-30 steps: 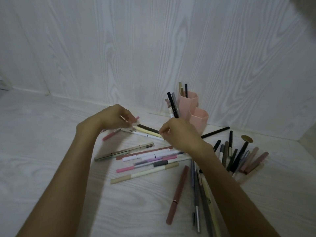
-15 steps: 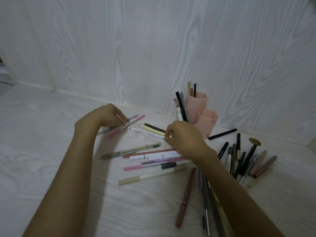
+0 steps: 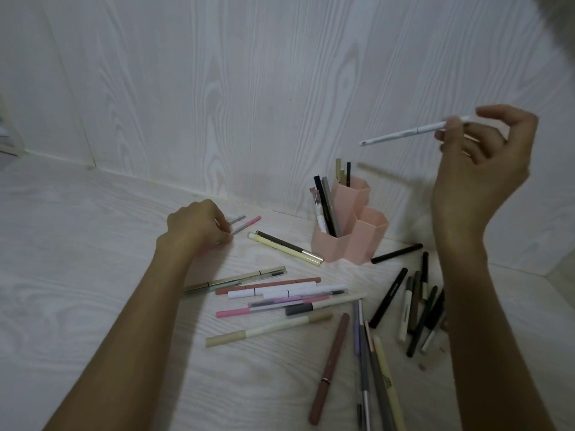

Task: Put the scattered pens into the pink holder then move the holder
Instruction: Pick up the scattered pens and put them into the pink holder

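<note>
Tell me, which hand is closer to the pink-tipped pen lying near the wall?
Left. The left hand touches the pink-tipped pen; the right hand is raised far right, holding a white pen.

Looks like home desk nook: my pens (image 3: 281, 296) scattered on white woodgrain desktop (image 3: 77, 275), matching panelled wall (image 3: 217, 88) behind.

The tabletop (image 3: 77, 306) has a pale, whitewashed wood grain. Behind it stands a wall (image 3: 249, 88) of the same pale wood pattern, with vertical boards. At the far left edge, a small part of a light-coloured object (image 3: 6, 141) shows, too cut off to identify. A blurred dark shape (image 3: 557, 23) fills the top right corner.
</note>
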`<action>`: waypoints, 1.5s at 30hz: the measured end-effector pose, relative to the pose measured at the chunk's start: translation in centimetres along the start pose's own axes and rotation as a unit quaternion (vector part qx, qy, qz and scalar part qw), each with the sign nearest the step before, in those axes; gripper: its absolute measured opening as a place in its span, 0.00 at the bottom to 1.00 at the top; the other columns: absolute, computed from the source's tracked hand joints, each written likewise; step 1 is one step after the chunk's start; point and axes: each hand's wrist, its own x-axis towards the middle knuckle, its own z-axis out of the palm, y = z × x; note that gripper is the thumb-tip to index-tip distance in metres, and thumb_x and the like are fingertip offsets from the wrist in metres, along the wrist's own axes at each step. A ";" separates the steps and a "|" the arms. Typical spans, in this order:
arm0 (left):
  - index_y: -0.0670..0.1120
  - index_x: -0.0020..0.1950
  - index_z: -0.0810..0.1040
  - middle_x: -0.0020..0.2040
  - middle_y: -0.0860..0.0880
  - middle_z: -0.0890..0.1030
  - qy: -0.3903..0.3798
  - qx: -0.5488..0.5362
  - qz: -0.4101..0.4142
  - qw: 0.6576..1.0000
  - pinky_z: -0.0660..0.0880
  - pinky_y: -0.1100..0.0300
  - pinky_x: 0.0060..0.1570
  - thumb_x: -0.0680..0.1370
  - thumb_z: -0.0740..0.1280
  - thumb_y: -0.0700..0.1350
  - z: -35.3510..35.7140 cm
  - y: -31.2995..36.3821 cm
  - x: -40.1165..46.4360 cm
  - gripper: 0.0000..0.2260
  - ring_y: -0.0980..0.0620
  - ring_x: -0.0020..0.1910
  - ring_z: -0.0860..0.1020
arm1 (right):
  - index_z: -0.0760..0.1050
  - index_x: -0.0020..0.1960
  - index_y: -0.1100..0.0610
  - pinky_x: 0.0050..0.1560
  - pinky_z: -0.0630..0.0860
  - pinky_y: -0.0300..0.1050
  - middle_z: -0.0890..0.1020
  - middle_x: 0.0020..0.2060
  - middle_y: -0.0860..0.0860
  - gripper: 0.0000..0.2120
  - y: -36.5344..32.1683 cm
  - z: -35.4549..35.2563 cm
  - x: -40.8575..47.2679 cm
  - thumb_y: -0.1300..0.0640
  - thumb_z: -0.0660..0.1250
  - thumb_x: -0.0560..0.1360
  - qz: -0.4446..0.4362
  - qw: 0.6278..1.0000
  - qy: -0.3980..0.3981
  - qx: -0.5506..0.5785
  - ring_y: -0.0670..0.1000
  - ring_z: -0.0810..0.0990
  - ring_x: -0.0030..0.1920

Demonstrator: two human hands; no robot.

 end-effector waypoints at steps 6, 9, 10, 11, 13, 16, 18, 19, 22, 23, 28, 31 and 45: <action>0.54 0.49 0.84 0.52 0.50 0.82 -0.005 0.008 0.004 1.000 0.67 0.58 0.43 0.72 0.72 0.49 -0.1 0.2 0.1 0.07 0.47 0.50 0.77 | 0.73 0.50 0.54 0.44 0.75 0.30 0.81 0.42 0.49 0.06 4.3 0.2 -1.3 0.54 0.67 0.76 -0.013 0.992 -0.054 -0.111 0.41 0.80 0.41; 0.53 0.52 0.83 0.53 0.50 0.82 -0.007 0.022 0.005 1.000 0.66 0.57 0.43 0.73 0.71 0.49 -0.1 0.5 0.0 0.08 0.47 0.49 0.76 | 0.76 0.52 0.57 0.45 0.77 0.39 0.81 0.43 0.46 0.09 5.7 0.4 -2.1 0.53 0.67 0.76 -0.022 0.977 -0.115 -0.181 0.45 0.81 0.44; 0.53 0.52 0.83 0.53 0.50 0.82 -0.005 0.025 0.006 1.000 0.66 0.57 0.43 0.74 0.71 0.49 -0.1 0.6 -0.1 0.08 0.48 0.48 0.75 | 0.77 0.52 0.57 0.47 0.77 0.42 0.82 0.44 0.46 0.09 6.0 0.4 -2.4 0.53 0.67 0.76 -0.023 0.972 -0.132 -0.191 0.47 0.82 0.45; 0.53 0.53 0.83 0.53 0.49 0.82 -0.001 0.026 0.007 1.000 0.66 0.57 0.43 0.74 0.70 0.49 -0.1 0.6 -0.1 0.08 0.48 0.47 0.75 | 0.77 0.52 0.56 0.48 0.77 0.45 0.83 0.45 0.48 0.09 6.2 0.5 -2.6 0.53 0.67 0.76 -0.023 0.969 -0.147 -0.199 0.47 0.82 0.47; 0.53 0.53 0.83 0.54 0.49 0.82 0.011 0.019 0.008 1.000 0.66 0.57 0.43 0.75 0.69 0.48 -0.2 0.5 -0.1 0.08 0.47 0.49 0.77 | 0.78 0.53 0.55 0.50 0.76 0.45 0.84 0.46 0.49 0.09 6.5 0.6 -3.0 0.52 0.66 0.76 -0.021 0.963 -0.169 -0.208 0.48 0.82 0.49; 0.52 0.50 0.82 0.52 0.50 0.83 0.034 -0.035 0.007 0.999 0.67 0.57 0.44 0.75 0.70 0.50 -0.7 0.3 0.1 0.06 0.47 0.48 0.77 | 0.79 0.56 0.51 0.50 0.69 0.40 0.83 0.49 0.49 0.09 7.1 1.0 -3.3 0.53 0.64 0.77 -0.018 0.953 -0.187 -0.238 0.48 0.78 0.52; 0.53 0.47 0.82 0.50 0.51 0.83 0.048 -0.086 0.012 0.995 0.68 0.57 0.45 0.75 0.69 0.52 -1.1 0.4 0.2 0.04 0.48 0.47 0.77 | 0.78 0.59 0.48 0.54 0.65 0.41 0.80 0.56 0.50 0.12 7.6 1.3 -3.6 0.53 0.61 0.79 -0.016 0.926 -0.242 -0.288 0.50 0.72 0.58; 0.53 0.47 0.81 0.50 0.51 0.83 0.055 -0.109 0.019 0.992 0.69 0.57 0.46 0.75 0.69 0.52 -1.4 0.5 0.2 0.04 0.48 0.48 0.78 | 0.76 0.62 0.49 0.58 0.64 0.44 0.78 0.60 0.50 0.14 7.9 1.3 -3.8 0.55 0.59 0.79 -0.020 0.909 -0.278 -0.311 0.52 0.69 0.62; 0.54 0.46 0.79 0.48 0.51 0.83 0.086 -0.195 0.040 0.976 0.75 0.52 0.52 0.75 0.70 0.50 -2.3 1.0 0.2 0.02 0.50 0.49 0.80 | 0.69 0.69 0.50 0.66 0.58 0.51 0.71 0.68 0.51 0.18 8.2 1.3 -4.2 0.57 0.55 0.80 -0.021 0.876 -0.334 -0.348 0.54 0.61 0.69; 0.53 0.48 0.79 0.48 0.51 0.83 0.101 -0.235 0.045 0.966 0.77 0.50 0.54 0.75 0.70 0.50 -2.8 1.4 0.0 0.03 0.50 0.49 0.81 | 0.67 0.70 0.50 0.67 0.57 0.51 0.69 0.69 0.52 0.19 8.2 1.2 -4.1 0.57 0.55 0.80 -0.015 0.873 -0.340 -0.349 0.54 0.59 0.70; 0.45 0.60 0.78 0.48 0.47 0.83 0.157 -0.408 0.113 0.892 0.80 0.57 0.47 0.77 0.67 0.44 -5.0 4.0 -1.7 0.12 0.54 0.46 0.82 | 0.58 0.75 0.47 0.71 0.52 0.51 0.62 0.73 0.52 0.27 7.9 0.8 -3.2 0.59 0.58 0.77 0.030 0.841 -0.428 -0.329 0.53 0.53 0.73; 0.47 0.52 0.79 0.44 0.50 0.84 0.158 -0.511 0.161 0.829 0.79 0.67 0.38 0.76 0.69 0.42 -5.9 7.3 -3.0 0.06 0.59 0.41 0.83 | 0.55 0.75 0.49 0.70 0.52 0.46 0.63 0.73 0.51 0.30 7.8 0.1 -2.2 0.60 0.60 0.77 0.068 0.844 -0.453 -0.278 0.52 0.54 0.73; 0.54 0.49 0.81 0.53 0.56 0.81 0.223 -0.253 0.218 0.916 0.68 0.58 0.51 0.74 0.67 0.54 1.1 17.3 0.5 0.08 0.54 0.56 0.73 | 0.77 0.62 0.53 0.41 0.58 0.11 0.75 0.65 0.52 0.13 7.9 -2.0 0.8 0.59 0.63 0.78 0.090 0.859 -0.436 -0.252 0.47 0.70 0.63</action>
